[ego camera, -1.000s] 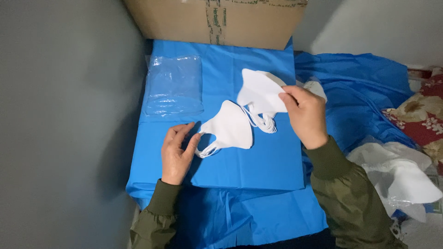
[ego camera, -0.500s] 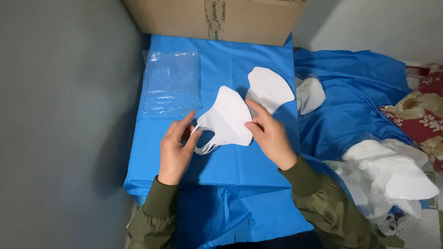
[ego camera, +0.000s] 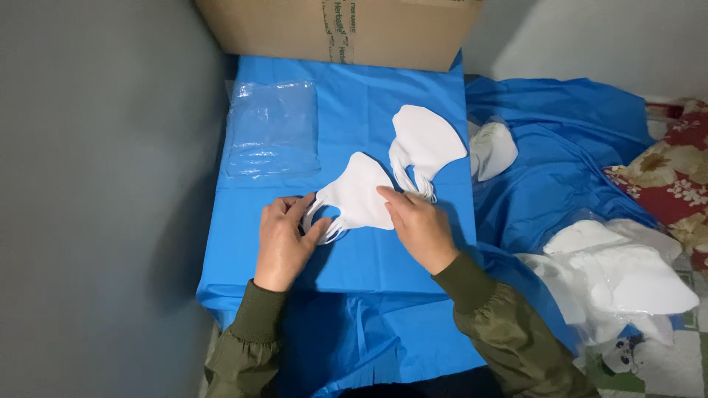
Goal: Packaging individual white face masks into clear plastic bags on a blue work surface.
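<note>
A blue sheet (ego camera: 346, 273) covers the worktop and hangs over its near edge, with grey wall close on the left. More of the same blue cloth (ego camera: 560, 155) lies rumpled on the right, beside a flowered red cover (ego camera: 678, 177) at the far right edge. At the far end of the worktop stands a brown cardboard box (ego camera: 354, 29), pushed against the wall. Near right, a heap of white masks in clear bags (ego camera: 627, 276) rests on the rumpled cloth. On the far left of the worktop lies a flat stack of empty clear plastic bags (ego camera: 271, 136).

In the middle lies a white mask (ego camera: 360, 193), folded flat, its ear loops trailing toward the near left. The left hand (ego camera: 284, 239) pinches those loops between thumb and fingers, so its grip is closed on the mask's straps. The right hand (ego camera: 417, 225) lies flat with fingertips pressing the mask's near right edge; it holds the mask down without curling around it. Just beyond, a second white mask (ego camera: 426, 144) lies loose on the sheet, its loops touching the space between the two. A third mask in a clear sleeve (ego camera: 493, 151) sits just off the right edge of the worktop.

As I judge it, the thin loops could tangle or slip from the pinch, since they bunch under the left thumb. The second mask sits close enough that a sweep of the right sleeve might drag it along. The smooth sheet may also let the mask slide under light pressure.
</note>
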